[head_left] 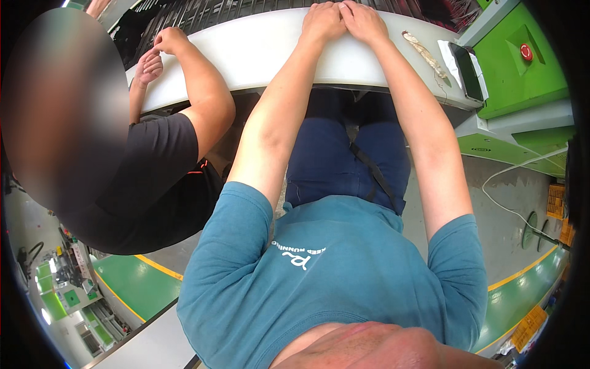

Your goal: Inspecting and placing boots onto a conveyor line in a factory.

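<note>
**Both hands meet at the far edge of the white bench**

Looking straight down over a teal T-shirt (344, 270), the person's two arms run up to twelve o'clock, where the left hand (322, 21) and right hand (364, 21) sit knuckle to knuckle on the white worktable (258, 49). The fingers curl over the far edge, so I cannot tell whether they pinch anything; whatever they work on is hidden behind them, where dark rails (203, 12) run past the table.

At two o'clock from the hands lies a twisted strip of pale material (423, 52), well apart, and beyond it a dark flat tray (468, 71) beside the green machine housing (522, 67) with its red button (527, 52).

At ten o'clock a co-worker in a black shirt rests a hand (167, 40) on the same table.

My judgement: with the work unseen, wrists planted on the tabletop and small, even finger movements suit best
</note>
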`<act>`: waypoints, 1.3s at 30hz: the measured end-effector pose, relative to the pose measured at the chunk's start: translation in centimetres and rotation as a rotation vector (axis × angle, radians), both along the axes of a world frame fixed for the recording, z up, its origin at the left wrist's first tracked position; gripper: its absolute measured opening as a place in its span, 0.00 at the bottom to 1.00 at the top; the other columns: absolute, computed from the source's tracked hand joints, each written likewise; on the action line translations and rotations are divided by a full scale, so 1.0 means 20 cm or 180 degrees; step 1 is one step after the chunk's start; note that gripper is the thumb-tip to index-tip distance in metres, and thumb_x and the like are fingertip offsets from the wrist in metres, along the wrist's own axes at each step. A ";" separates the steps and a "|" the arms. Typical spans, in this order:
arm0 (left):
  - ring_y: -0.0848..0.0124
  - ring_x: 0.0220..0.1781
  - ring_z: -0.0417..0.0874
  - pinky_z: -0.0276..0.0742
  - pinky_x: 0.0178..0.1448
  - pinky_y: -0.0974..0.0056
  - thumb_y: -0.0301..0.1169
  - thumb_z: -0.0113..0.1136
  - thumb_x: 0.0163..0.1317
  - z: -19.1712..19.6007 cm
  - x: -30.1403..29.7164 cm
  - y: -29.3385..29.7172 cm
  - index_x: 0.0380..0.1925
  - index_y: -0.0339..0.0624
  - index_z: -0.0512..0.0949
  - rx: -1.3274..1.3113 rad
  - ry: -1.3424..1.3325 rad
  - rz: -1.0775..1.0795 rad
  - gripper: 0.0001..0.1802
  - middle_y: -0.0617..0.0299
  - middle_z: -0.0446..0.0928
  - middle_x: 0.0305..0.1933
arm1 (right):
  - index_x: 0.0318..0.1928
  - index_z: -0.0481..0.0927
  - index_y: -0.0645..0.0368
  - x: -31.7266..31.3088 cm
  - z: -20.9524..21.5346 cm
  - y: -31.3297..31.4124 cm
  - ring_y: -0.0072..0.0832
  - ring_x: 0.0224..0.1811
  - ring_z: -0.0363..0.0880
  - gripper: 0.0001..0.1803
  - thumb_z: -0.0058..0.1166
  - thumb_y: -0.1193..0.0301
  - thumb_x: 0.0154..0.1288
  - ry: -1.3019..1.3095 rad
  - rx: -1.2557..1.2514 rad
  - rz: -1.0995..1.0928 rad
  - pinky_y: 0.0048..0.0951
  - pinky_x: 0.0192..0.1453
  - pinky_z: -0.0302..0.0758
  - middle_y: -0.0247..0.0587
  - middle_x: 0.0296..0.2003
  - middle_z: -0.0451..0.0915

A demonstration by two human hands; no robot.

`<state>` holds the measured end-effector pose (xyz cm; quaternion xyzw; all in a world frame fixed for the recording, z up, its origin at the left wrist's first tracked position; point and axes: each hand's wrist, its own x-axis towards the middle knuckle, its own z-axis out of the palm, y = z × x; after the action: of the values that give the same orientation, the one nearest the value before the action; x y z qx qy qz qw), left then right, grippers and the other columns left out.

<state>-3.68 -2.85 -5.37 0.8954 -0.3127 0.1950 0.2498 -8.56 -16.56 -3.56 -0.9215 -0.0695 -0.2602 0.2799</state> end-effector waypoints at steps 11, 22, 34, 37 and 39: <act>0.39 0.51 0.84 0.78 0.59 0.41 0.43 0.56 0.66 0.04 -0.01 -0.03 0.43 0.38 0.85 0.0031 0.0202 0.0022 0.20 0.38 0.85 0.47 | 0.44 0.83 0.58 0.01 -0.07 -0.07 0.56 0.53 0.82 0.23 0.41 0.54 0.77 -0.0961 0.0910 0.1134 0.55 0.60 0.76 0.56 0.46 0.86; 0.40 0.51 0.84 0.78 0.59 0.42 0.42 0.56 0.65 0.02 -0.05 -0.03 0.42 0.36 0.85 0.0024 -0.0481 0.0179 0.20 0.38 0.85 0.46 | 0.43 0.83 0.58 0.01 -0.04 -0.03 0.56 0.51 0.82 0.23 0.41 0.54 0.77 -0.0176 0.0011 0.0066 0.55 0.59 0.76 0.56 0.46 0.86; 0.39 0.48 0.85 0.79 0.55 0.40 0.41 0.58 0.63 0.03 0.01 0.00 0.41 0.36 0.85 -0.0016 -0.0007 -0.0051 0.19 0.38 0.85 0.44 | 0.44 0.83 0.58 0.03 -0.01 0.00 0.58 0.52 0.82 0.23 0.40 0.54 0.78 -0.0030 -0.0088 -0.0023 0.55 0.58 0.77 0.56 0.45 0.86; 0.39 0.48 0.85 0.79 0.56 0.40 0.41 0.57 0.64 0.01 -0.06 0.00 0.40 0.36 0.85 0.0106 -0.0441 0.0060 0.19 0.38 0.85 0.43 | 0.45 0.82 0.57 0.02 -0.04 0.01 0.57 0.53 0.82 0.23 0.40 0.53 0.78 0.0039 0.0005 -0.0015 0.56 0.59 0.76 0.56 0.46 0.86; 0.39 0.48 0.85 0.79 0.56 0.40 0.41 0.57 0.64 0.03 -0.11 -0.06 0.40 0.35 0.85 0.0181 -0.0915 0.0179 0.19 0.37 0.85 0.43 | 0.45 0.82 0.57 0.06 -0.08 -0.04 0.57 0.53 0.82 0.23 0.40 0.53 0.78 0.0091 -0.0065 -0.0148 0.56 0.60 0.76 0.56 0.46 0.86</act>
<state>-5.93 -3.98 -4.69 0.8734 -0.3254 0.3192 0.1714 -7.31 -17.43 -5.08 -0.9293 -0.0467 -0.2526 0.2653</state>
